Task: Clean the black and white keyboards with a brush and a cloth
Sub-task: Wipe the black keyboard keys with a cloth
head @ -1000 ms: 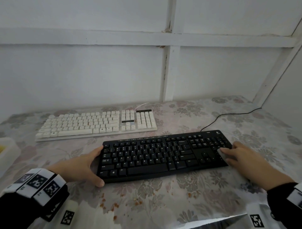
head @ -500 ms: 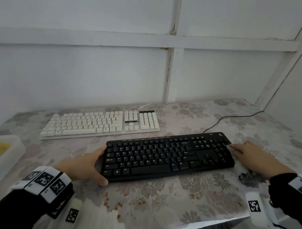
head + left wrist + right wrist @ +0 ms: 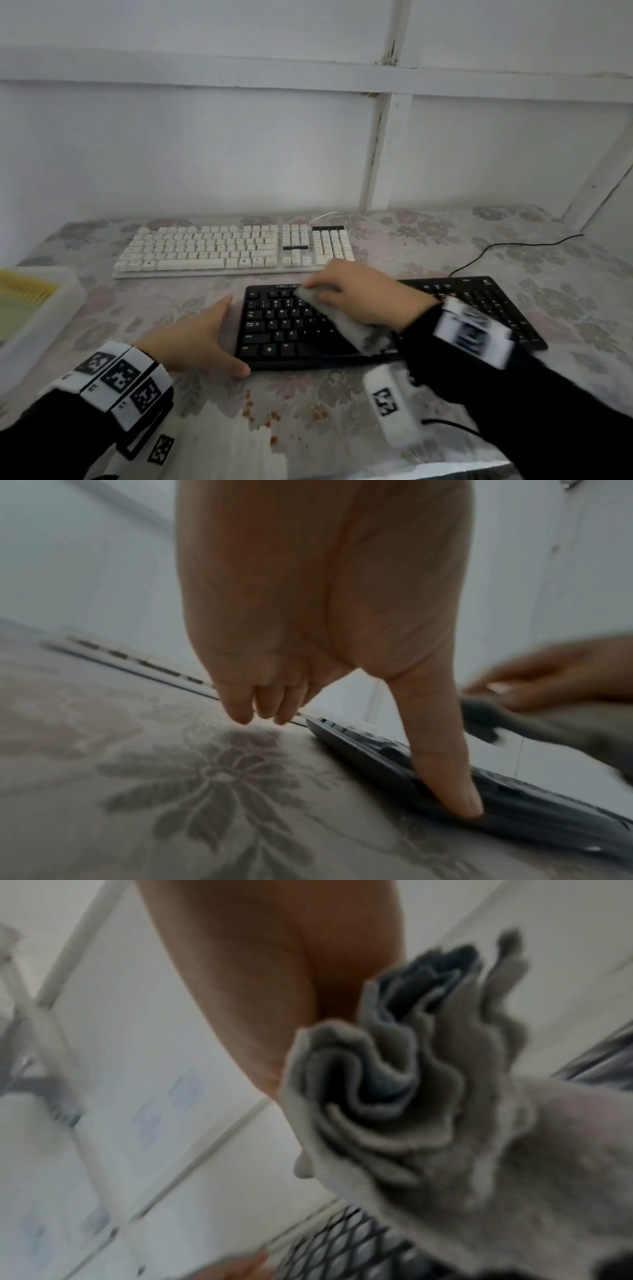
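Note:
The black keyboard [image 3: 284, 325] lies near the table's front edge. My right hand [image 3: 356, 294] grips a bunched grey cloth [image 3: 342, 320] and presses it on the keys at the keyboard's left-middle; the cloth [image 3: 411, 1096] fills the blurred right wrist view. My left hand [image 3: 198, 339] braces the keyboard's left end, fingers along the edge and thumb [image 3: 445, 764] against the front corner of the black keyboard [image 3: 514, 799]. The white keyboard [image 3: 233, 250] lies behind, untouched. No brush shows.
A white plastic tray [image 3: 41, 315] with something yellow in it sits at the left edge. The black cable [image 3: 496, 248] runs off to the back right. Brown stains [image 3: 267, 414] mark the flowered tablecloth in front of the keyboard. A white panelled wall stands behind.
My right hand has swept with the cloth from the keyboard's right end across to its left-middle keys. The left hand has stayed at the left end.

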`<state>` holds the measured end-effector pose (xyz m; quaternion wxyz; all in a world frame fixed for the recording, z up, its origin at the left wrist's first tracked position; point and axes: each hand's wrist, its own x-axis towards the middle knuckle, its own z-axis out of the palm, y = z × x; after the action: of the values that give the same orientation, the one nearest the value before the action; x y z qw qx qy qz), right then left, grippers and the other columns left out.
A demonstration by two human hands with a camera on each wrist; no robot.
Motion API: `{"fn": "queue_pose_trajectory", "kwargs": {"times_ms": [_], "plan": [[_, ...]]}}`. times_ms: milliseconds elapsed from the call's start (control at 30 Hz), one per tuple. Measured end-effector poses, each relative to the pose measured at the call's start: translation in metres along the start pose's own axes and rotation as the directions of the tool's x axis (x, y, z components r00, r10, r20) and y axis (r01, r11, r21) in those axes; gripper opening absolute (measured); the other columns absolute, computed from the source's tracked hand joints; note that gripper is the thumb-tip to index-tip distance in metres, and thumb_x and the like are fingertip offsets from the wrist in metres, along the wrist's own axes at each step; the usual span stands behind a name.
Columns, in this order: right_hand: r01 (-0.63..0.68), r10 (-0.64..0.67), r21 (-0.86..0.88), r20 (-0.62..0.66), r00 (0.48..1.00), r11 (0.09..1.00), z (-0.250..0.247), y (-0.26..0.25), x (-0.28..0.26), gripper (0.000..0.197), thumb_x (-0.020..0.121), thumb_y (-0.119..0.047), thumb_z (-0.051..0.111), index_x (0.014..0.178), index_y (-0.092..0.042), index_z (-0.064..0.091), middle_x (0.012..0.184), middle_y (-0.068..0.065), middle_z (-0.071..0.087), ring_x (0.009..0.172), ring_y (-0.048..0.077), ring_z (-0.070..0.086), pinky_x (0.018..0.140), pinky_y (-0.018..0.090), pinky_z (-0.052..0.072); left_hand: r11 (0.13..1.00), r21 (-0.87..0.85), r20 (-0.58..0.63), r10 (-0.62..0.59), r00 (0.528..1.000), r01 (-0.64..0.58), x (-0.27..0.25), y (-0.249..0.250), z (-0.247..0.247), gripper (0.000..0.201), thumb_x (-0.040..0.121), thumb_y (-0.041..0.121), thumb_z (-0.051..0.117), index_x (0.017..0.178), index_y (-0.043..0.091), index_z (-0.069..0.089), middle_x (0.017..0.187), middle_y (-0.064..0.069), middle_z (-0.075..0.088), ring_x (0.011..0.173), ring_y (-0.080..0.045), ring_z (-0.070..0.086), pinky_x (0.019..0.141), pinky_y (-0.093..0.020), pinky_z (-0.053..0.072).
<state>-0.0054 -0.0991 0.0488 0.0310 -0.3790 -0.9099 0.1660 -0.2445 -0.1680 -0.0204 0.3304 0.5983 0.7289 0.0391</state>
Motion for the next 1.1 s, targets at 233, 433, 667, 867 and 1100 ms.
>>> {"fn": "queue_pose_trajectory", "kwargs": {"times_ms": [233,433,667,867,1100], "plan": [[0.179,-0.115,-0.270,0.237,0.965,0.946,0.045,-0.064,0.093,0.030,0.099,-0.034,0.043,0.125,-0.026,0.057,0.118,0.003,0.049,0.103,0.028,0.045,0.088,0.039,0.043,0.999,0.033,-0.045,0.016,0.999,-0.014,-0.001,0.000,-0.004,0.133,0.057,0.038,0.089,0.150,0.023,-0.005,0.154,0.001,0.023,0.137,-0.017,0.031,0.108,-0.028,0.033],[0.306,-0.186,-0.281,0.383,0.905,0.910,0.048,-0.074,0.077,0.035,0.096,-0.017,0.047,0.130,-0.016,0.056,0.129,0.002,0.042,0.105,0.022,0.046,0.089,0.030,0.037,0.997,0.062,-0.057,-0.037,0.998,0.040,-0.004,-0.002,-0.004,0.143,0.060,0.047,0.085,0.148,0.013,-0.022,0.161,-0.004,-0.007,0.148,-0.019,0.004,0.116,-0.031,0.016],[0.372,-0.362,0.041,0.358,0.861,0.927,0.039,-0.070,0.049,0.030,0.092,-0.012,0.056,0.120,-0.016,0.065,0.130,0.003,0.051,0.114,0.017,0.047,0.095,0.023,0.036,0.996,0.066,-0.037,0.058,0.998,-0.056,-0.004,-0.006,-0.002,0.141,0.061,0.040,0.086,0.148,0.018,-0.022,0.161,0.000,-0.005,0.147,-0.015,0.008,0.115,-0.027,0.016],[0.374,-0.317,-0.168,0.290,0.903,0.912,0.064,-0.061,0.027,0.056,0.086,-0.026,0.066,0.138,-0.026,0.045,0.129,0.006,0.039,0.107,0.031,0.049,0.084,0.041,0.047,0.990,-0.054,0.133,0.135,0.982,-0.129,0.004,-0.016,-0.011,0.153,0.045,0.047,0.091,0.147,0.032,-0.022,0.151,0.017,0.011,0.140,-0.010,0.025,0.111,-0.027,0.032],[0.248,-0.207,-0.322,0.156,0.966,0.914,0.074,-0.056,0.002,0.056,0.094,-0.021,0.053,0.144,-0.010,0.030,0.132,0.011,0.034,0.107,0.038,0.044,0.074,0.045,0.047,0.948,-0.205,0.132,0.275,0.952,-0.245,0.012,0.000,-0.008,0.106,0.063,0.016,0.088,0.132,0.048,0.014,0.130,0.023,0.040,0.112,0.023,0.044,0.088,-0.009,0.046]]}}
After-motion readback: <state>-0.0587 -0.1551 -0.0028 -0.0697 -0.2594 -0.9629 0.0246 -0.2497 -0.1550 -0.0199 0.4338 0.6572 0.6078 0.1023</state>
